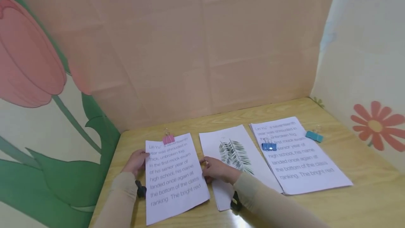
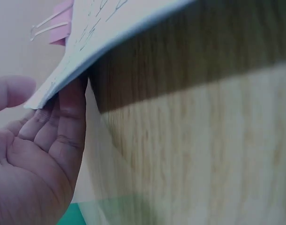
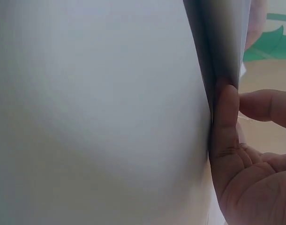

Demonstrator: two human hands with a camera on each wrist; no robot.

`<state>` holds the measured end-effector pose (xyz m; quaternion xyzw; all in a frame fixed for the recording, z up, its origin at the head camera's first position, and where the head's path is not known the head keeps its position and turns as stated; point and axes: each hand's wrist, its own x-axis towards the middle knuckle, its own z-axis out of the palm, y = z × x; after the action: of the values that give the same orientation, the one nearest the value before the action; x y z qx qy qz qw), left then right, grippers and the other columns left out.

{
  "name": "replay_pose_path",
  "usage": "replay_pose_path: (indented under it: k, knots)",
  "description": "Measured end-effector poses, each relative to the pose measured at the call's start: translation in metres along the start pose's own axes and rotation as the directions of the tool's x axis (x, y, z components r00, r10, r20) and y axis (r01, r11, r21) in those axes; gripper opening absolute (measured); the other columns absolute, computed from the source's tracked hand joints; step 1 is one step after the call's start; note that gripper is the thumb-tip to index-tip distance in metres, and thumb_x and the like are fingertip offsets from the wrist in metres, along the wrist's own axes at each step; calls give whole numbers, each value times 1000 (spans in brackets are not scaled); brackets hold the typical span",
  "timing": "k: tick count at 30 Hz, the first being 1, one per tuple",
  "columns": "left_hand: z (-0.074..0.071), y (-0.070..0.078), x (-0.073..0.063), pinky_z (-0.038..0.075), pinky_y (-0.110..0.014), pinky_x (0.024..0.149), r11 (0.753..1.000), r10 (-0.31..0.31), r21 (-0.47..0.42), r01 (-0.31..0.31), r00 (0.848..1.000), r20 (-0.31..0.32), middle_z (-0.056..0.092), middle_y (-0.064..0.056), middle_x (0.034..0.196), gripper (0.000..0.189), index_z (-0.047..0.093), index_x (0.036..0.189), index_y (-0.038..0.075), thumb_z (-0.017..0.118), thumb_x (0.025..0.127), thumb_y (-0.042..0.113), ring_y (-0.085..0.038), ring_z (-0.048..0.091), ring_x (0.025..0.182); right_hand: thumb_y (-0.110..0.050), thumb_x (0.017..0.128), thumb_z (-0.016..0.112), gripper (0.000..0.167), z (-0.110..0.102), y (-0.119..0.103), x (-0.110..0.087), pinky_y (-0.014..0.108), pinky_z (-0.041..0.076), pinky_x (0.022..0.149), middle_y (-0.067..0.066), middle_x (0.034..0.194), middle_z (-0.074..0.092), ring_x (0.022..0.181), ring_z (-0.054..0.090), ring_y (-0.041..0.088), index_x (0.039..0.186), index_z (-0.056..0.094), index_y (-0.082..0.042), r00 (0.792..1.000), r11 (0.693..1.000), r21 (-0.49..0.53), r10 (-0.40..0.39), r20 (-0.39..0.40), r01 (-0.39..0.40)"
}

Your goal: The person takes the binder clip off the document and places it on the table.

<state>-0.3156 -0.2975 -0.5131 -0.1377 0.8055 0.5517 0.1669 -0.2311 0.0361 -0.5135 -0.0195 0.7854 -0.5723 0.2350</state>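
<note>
On the left of the table is a stack of printed sheets (image 1: 172, 182) with a pink binder clip (image 1: 168, 139) at its top edge. My left hand (image 1: 136, 161) holds the stack's left edge near the top. In the left wrist view, the left hand's fingers (image 2: 70, 122) go under the paper and the thumb lies by its edge. My right hand (image 1: 219, 170) pinches the right edge between thumb and finger. The right wrist view shows the finger (image 3: 226, 112) against one face of the sheets, partly hidden by paper.
A stack with a printed leaf picture (image 1: 235, 152) lies in the middle, partly under the right forearm. To the right is another text stack (image 1: 303, 164), with a blue binder clip (image 1: 269, 146) on it and a teal binder clip (image 1: 314, 136) at its right edge. Walls border the table (image 1: 345, 157).
</note>
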Motion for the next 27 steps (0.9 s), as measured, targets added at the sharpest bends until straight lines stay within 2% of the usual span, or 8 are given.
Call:
replay_pose_path:
  k: [5,11,19,24,27]
  knots:
    - [1,1,5,44,-53,101,999,-23,22,23,1000,-16,59,-23,130,44,42,149,-8,39,110,12,-36,57,117,6,85,65,49,-1,1,-2,35,59,67,13,90,66,74,67,22,133,55,3,1000,1000,-9,11,8,-11]
    - [6,2,6,38,-55,109,1000,-1,3,1,999,-54,57,-23,133,44,43,149,-6,39,109,11,-37,53,123,4,87,61,42,-8,0,-1,37,61,68,13,87,67,74,70,24,129,56,9,999,999,-41,-31,9,31]
    - [9,4,-6,44,-44,95,998,30,-43,-35,994,-108,60,-18,124,34,54,137,-2,43,108,12,-32,56,110,3,90,61,40,-15,-7,2,37,60,69,12,85,69,75,70,24,129,56,9,998,993,-97,-65,0,65]
    - [8,2,-13,42,-46,98,997,53,-55,-60,991,-119,59,-19,123,34,54,136,-2,43,108,11,-32,55,111,4,89,61,40,-15,-10,3,37,60,69,12,85,69,74,69,23,128,56,9,998,993,-104,-60,1,59]
    - [8,-1,-13,42,-46,101,992,70,-92,-81,991,-114,60,-20,127,36,53,140,-2,42,107,9,-33,56,114,3,87,61,41,-16,-12,5,36,60,68,11,84,68,72,69,23,128,57,8,998,989,-134,-67,-1,66]
